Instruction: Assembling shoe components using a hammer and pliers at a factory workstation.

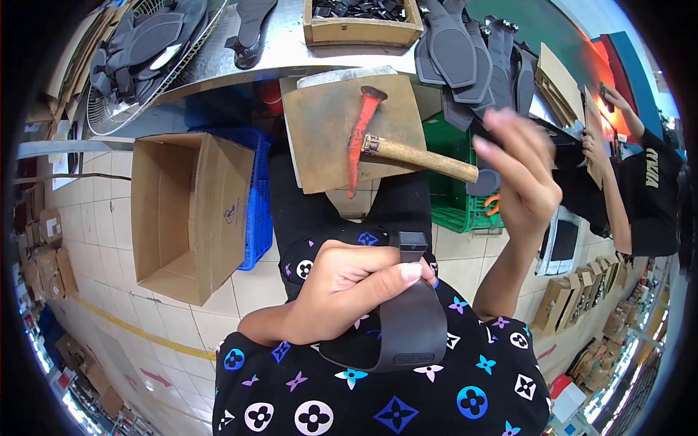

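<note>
My left hand [345,287] is closed in front of my chest, pinching a dark grey strap [416,327] between thumb and fingers. The strap curves down in a loop, and a black rectangular buckle [412,244] stands up at its top end. To the right my right hand [525,171] is raised, blurred by motion, with its fingers apart and nothing visible in them. A hammer [425,158] with a red head and wooden handle lies on a brown board [320,120] above my lap, its handle end pointing towards my right hand.
Dark sandal soles [452,54] are stacked at the table's right; a wire basket [120,120] holds more at left. A wooden box [361,36] contains black buckles. An open carton [196,240] and a green crate [458,218] flank my legs. A co-worker [643,196] works at right.
</note>
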The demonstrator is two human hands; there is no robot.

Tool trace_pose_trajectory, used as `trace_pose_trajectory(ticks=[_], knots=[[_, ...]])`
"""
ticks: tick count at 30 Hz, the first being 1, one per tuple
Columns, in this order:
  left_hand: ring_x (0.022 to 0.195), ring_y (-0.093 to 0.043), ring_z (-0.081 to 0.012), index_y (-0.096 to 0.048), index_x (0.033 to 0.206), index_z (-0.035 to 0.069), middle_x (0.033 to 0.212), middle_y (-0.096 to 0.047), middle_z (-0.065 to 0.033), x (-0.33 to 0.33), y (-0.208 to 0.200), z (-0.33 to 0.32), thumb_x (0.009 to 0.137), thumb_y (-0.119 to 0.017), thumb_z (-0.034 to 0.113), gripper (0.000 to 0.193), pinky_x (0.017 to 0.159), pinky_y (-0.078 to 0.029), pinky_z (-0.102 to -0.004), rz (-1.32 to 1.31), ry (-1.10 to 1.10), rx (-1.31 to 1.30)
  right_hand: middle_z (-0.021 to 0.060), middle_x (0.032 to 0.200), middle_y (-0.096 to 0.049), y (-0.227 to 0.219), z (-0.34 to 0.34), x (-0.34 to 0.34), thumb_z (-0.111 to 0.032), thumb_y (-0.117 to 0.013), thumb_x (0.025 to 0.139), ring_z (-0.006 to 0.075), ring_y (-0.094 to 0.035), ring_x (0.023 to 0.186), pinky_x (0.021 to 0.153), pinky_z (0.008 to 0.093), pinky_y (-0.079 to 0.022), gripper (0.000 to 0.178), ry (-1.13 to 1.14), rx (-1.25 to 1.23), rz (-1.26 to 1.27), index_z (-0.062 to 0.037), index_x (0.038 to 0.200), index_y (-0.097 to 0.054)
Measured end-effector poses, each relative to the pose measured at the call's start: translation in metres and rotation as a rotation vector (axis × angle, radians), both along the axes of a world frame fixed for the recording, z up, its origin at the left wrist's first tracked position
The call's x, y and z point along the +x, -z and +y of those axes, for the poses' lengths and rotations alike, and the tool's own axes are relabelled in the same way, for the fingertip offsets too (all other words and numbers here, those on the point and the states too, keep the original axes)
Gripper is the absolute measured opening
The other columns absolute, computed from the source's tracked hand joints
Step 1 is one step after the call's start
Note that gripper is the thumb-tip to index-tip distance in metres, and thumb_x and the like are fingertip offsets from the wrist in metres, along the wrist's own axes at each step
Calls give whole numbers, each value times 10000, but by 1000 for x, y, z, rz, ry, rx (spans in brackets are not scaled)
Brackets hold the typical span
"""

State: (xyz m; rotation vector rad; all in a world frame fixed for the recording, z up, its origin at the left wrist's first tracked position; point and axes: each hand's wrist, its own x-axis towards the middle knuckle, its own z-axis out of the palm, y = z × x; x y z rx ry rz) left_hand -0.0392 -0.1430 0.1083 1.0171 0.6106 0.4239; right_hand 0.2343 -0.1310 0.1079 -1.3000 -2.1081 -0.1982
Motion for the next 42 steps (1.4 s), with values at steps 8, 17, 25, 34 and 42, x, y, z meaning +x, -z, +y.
trace_pose_trajectory(ticks=[8,17,25,34,42], knots=[[695,-654,-116,-720,927,-84,859,-735,-145,1,0,1,989,-565,168,302,637,-505,-256,-20,23,126,183,969,-716,13,-23,-2,-130,-565,983,229,-678,913,750,308,-542,207,-86,-331,816,54,976,-661],[718,-681,-140,-723,956,-91,879,-746,-158,3,-1,-6,956,-530,153,312,662,-523,-255,10,-177,-12,211,1069,-570,184,-76,173,-311,-622,970,350,-605,925,874,426,-488,410,1101,-179,329,31,1193,-592],[794,-674,-139,-716,1001,-75,892,-731,-125,25,-3,0,983,-561,144,269,722,-517,-265,-2,-42,44,304,1190,-501,325,-141,197,-457,-613,941,468,-623,955,861,506,-526,545,1307,-755,74,63,1107,-623],[750,-668,-114,-730,976,-55,834,-728,-106,28,-5,1,986,-586,175,271,682,-507,-258,54,-61,73,356,1137,-584,342,-112,210,-600,-579,914,499,-647,943,865,489,-525,728,1481,-756,296,105,1088,-633],[563,-536,-63,-704,792,-17,600,-597,-36,22,19,-3,962,-632,266,338,536,-425,-264,50,-217,202,79,909,-664,396,-141,259,-379,-635,920,247,-619,816,698,496,-526,272,1186,-846,970,-118,987,-672]])
